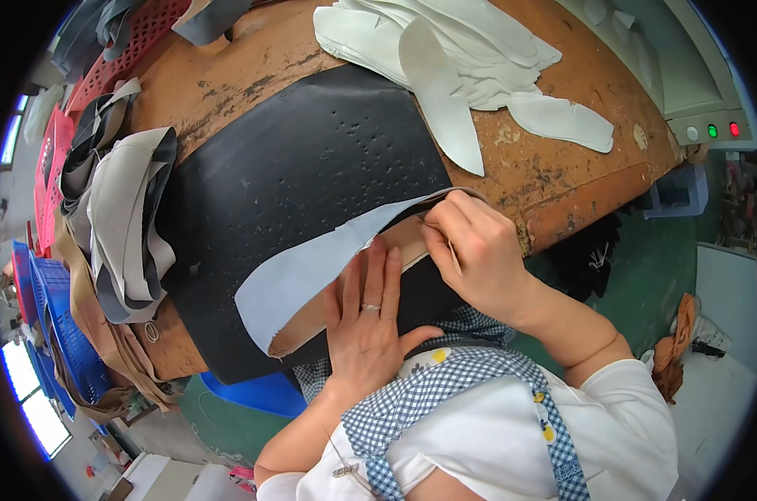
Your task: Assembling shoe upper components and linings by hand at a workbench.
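Note:
A shoe upper [299, 280], light blue outside and tan inside, stands curved on edge on a black rubber mat [287, 142]. My left hand [366, 334] lies with its fingers stretched out against the tan inner side, a ring on one finger. At the far right end of the piece, my right hand [479, 250] pinches its edge with bent fingers. Whether a small tool sits between those fingers is hidden.
White sole-shaped pieces [454, 67] are piled at the back of the worn wooden table [228, 75]. Stacked grey uppers [128, 217] lie at the left, beside blue baskets [69, 326] and a pink basket [53, 159]. A machine with lit buttons [713, 131] stands at the right.

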The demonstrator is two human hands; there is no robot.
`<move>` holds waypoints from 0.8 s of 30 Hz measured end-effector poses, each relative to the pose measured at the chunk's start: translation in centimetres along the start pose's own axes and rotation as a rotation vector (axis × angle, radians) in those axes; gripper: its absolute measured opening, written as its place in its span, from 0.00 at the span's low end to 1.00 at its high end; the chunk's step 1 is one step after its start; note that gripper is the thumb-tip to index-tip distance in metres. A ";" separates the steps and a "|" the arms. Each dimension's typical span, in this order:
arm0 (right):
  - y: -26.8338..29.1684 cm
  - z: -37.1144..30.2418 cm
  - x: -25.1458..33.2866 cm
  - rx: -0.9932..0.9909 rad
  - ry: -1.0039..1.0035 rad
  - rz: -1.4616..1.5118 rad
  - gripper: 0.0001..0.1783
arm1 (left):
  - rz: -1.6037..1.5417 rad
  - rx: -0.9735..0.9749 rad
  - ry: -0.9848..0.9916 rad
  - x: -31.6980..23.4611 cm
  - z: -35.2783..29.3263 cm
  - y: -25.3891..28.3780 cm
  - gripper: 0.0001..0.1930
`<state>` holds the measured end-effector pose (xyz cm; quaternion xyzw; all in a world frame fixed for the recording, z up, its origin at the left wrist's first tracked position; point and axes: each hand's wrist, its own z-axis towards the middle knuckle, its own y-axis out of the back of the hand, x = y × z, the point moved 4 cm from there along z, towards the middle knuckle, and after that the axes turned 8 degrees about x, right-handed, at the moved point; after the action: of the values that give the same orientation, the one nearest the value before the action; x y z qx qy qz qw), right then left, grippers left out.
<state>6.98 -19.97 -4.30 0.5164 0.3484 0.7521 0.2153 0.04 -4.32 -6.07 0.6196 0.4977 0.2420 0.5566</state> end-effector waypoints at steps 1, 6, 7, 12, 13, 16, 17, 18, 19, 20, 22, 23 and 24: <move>0.0 0.2 0.2 0.015 0.021 -0.020 0.03 | 0.003 0.000 0.003 0.0 0.0 0.3 0.55; -2.5 0.6 1.7 0.105 0.011 0.180 0.04 | -0.192 -0.211 -0.069 0.2 -0.7 1.1 0.59; -3.5 0.6 2.6 0.137 0.043 0.211 0.04 | -0.261 -0.230 -0.072 0.3 -0.8 1.1 0.62; -4.1 0.5 3.9 0.162 0.107 0.209 0.05 | -0.070 -0.156 0.042 1.3 -1.3 -0.2 0.65; -3.5 0.3 3.7 0.191 0.060 0.150 0.04 | -0.056 -0.159 0.059 1.2 -1.4 -0.4 0.65; -2.8 -0.1 2.5 0.152 0.013 0.154 0.04 | -0.051 -0.091 0.119 1.4 -2.0 -1.4 0.65; -2.7 -0.1 2.4 0.153 0.009 0.152 0.04 | -0.054 -0.089 0.117 1.3 -2.1 -1.3 0.65; -2.6 0.0 2.4 0.156 0.004 0.162 0.04 | -0.070 -0.079 0.129 1.2 -2.2 -1.2 0.65; -2.5 0.2 2.4 0.156 -0.003 0.170 0.04 | -0.085 -0.071 0.137 1.3 -2.1 -1.1 0.65; -2.4 0.3 2.4 0.154 -0.007 0.167 0.04 | -0.086 -0.070 0.132 1.4 -2.0 -1.1 0.65; -2.4 0.5 2.3 0.206 -0.051 0.154 0.04 | -0.094 -0.118 0.101 1.4 -1.7 -0.7 0.63; -2.3 0.6 2.2 0.204 -0.052 0.155 0.04 | -0.092 -0.118 0.099 1.4 -1.5 -0.4 0.63; -2.3 0.7 2.1 0.230 -0.068 0.193 0.04 | -0.040 -0.113 0.088 1.3 -1.4 -0.1 0.63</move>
<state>6.76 -16.81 -4.55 0.5940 0.3735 0.7064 0.0931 -0.64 -2.56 -6.10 0.5658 0.5198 0.2854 0.5729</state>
